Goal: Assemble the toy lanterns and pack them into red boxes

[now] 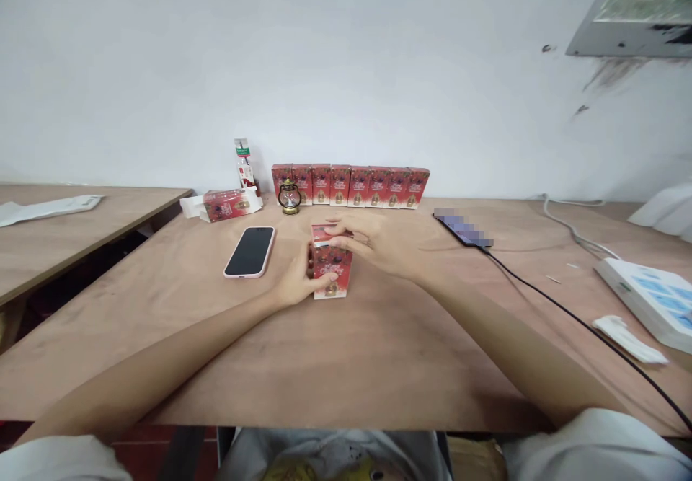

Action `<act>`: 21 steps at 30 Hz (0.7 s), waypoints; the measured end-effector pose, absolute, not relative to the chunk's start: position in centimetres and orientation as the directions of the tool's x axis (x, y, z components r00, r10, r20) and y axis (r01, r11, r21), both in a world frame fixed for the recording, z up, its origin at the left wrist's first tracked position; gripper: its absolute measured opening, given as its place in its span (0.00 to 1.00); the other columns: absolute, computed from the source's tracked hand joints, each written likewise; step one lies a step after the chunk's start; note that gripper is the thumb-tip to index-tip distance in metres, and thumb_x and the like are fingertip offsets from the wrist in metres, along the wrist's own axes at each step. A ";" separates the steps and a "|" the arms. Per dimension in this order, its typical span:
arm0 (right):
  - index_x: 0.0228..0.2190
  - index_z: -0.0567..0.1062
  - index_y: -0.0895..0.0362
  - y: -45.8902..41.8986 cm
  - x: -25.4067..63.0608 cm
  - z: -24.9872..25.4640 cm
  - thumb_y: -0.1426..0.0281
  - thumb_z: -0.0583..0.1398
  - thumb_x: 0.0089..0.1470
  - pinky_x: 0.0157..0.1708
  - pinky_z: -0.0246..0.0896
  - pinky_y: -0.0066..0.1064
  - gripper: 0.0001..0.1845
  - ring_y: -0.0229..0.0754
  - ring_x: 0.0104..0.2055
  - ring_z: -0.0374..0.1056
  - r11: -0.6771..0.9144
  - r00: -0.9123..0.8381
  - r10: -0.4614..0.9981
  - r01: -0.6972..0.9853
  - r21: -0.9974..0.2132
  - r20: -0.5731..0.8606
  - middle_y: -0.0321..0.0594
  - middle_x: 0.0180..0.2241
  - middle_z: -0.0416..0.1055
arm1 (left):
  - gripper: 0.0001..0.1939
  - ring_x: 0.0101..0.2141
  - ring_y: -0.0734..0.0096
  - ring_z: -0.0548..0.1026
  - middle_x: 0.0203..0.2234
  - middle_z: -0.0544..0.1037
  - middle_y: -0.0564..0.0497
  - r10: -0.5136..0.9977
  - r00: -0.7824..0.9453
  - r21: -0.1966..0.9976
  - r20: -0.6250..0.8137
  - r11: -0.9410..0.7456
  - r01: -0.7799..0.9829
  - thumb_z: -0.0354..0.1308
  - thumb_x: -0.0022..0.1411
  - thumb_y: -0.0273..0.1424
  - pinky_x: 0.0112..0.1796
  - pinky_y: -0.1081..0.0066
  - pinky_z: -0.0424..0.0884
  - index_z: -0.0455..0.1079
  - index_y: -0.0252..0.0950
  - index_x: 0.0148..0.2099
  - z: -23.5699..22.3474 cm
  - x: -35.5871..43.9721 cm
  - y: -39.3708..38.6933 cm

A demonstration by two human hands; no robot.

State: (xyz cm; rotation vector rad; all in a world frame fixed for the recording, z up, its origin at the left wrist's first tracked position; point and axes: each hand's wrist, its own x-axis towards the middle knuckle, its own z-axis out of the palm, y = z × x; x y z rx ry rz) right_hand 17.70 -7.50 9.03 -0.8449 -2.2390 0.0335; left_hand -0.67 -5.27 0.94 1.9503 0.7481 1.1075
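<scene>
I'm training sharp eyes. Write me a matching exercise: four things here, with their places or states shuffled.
1. Nearest red box
2. Lantern
3. Pale-cased phone
4. Opened red box

A. Flat, left of the left hand
B. Lying lengthwise, white flap out
C. Standing before the row of boxes
D. Between left hand and right hand

Pairs: 1-D; 2-C; 3-A; 4-B

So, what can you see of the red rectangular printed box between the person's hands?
The red rectangular printed box looks like thin cardboard, its front bearing pale, blurred lettering, a small lantern picture and a whitish bottom edge. A pale strip separates the front from the red top; whether the top is fully closed is unclear. It looks roughly upright at the brown wooden table. The left hand grips its left side, thumb across the front; the right hand has fingers at the top.
</scene>
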 end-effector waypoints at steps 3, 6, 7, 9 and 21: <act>0.35 0.77 0.51 -8.3 18.2 10.2 0.60 0.57 0.57 0.52 0.60 0.41 0.12 0.45 0.51 0.67 0.760 -0.547 0.644 0.540 -0.363 0.534 0.39 0.48 0.72 | 0.38 0.54 0.53 0.68 0.55 0.67 0.41 0.758 0.490 0.825 0.430 -0.551 0.127 0.61 0.52 0.45 0.53 0.55 0.66 0.53 0.36 0.60 1.0 -0.7 -5.2; 0.38 0.77 0.51 -8.2 18.7 10.7 0.60 0.57 0.56 0.50 0.62 0.41 0.13 0.44 0.49 0.69 0.704 -0.547 0.709 0.517 -0.487 0.446 0.38 0.47 0.73 | 0.37 0.53 0.52 0.68 0.53 0.69 0.42 0.777 0.497 0.845 0.386 -0.514 0.149 0.60 0.52 0.47 0.52 0.54 0.67 0.55 0.36 0.59 1.0 -0.8 -5.1; 0.38 0.78 0.51 -8.1 18.9 10.7 0.60 0.56 0.57 0.49 0.63 0.40 0.13 0.43 0.48 0.69 0.693 -0.559 0.717 0.502 -0.518 0.417 0.39 0.48 0.73 | 0.37 0.53 0.52 0.68 0.53 0.69 0.42 0.783 0.494 0.848 0.379 -0.507 0.153 0.60 0.52 0.47 0.52 0.54 0.67 0.56 0.36 0.59 1.0 -0.8 -5.1; 0.38 0.78 0.51 -7.8 19.1 10.8 0.60 0.55 0.58 0.49 0.63 0.38 0.15 0.43 0.49 0.68 0.682 -0.594 0.715 0.478 -0.554 0.368 0.39 0.51 0.71 | 0.37 0.54 0.52 0.67 0.53 0.69 0.43 0.786 0.487 0.851 0.380 -0.504 0.150 0.60 0.52 0.48 0.53 0.54 0.65 0.56 0.37 0.59 0.9 -0.9 -5.1; 0.47 0.67 0.50 -7.3 20.4 10.4 0.65 0.63 0.48 0.37 0.69 0.38 0.24 0.44 0.40 0.70 0.645 -0.528 0.764 0.625 -0.440 0.370 0.42 0.46 0.70 | 0.37 0.57 0.44 0.63 0.57 0.66 0.36 0.751 0.591 0.525 0.294 -0.643 0.557 0.59 0.53 0.50 0.55 0.47 0.57 0.60 0.33 0.58 0.4 -1.1 -4.8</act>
